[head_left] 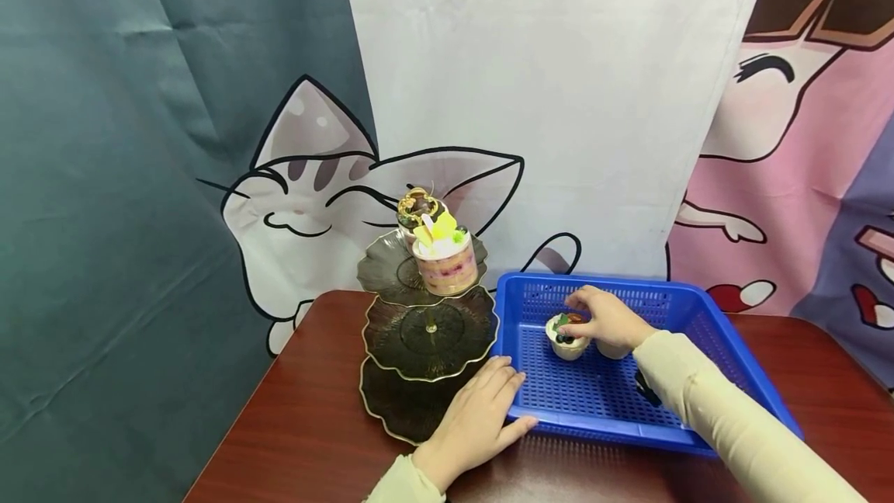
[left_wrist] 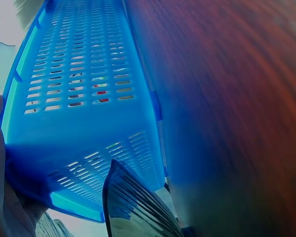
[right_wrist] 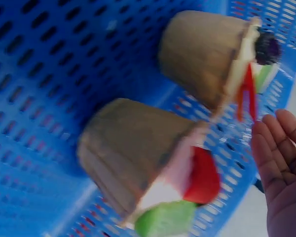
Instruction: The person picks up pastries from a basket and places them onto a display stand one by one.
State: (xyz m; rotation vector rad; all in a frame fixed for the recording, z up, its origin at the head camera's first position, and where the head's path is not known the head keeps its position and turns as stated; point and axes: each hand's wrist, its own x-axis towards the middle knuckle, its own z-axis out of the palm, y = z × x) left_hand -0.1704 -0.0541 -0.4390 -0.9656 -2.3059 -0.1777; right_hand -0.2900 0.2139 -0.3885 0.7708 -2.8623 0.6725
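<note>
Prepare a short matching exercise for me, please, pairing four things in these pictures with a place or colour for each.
Column one:
1. Left hand
2. Right hand
3. Layered dessert with yellow topping
4. Basket

Column two:
A. On the top tier of the dark stand
B. Inside the basket's rim, close to the small cups
C. Blue, with slotted walls
D. At the near-left corner of the basket, as the head view shows it

Right pairs: 1-D, 2-B, 3-A, 4-C.
</note>
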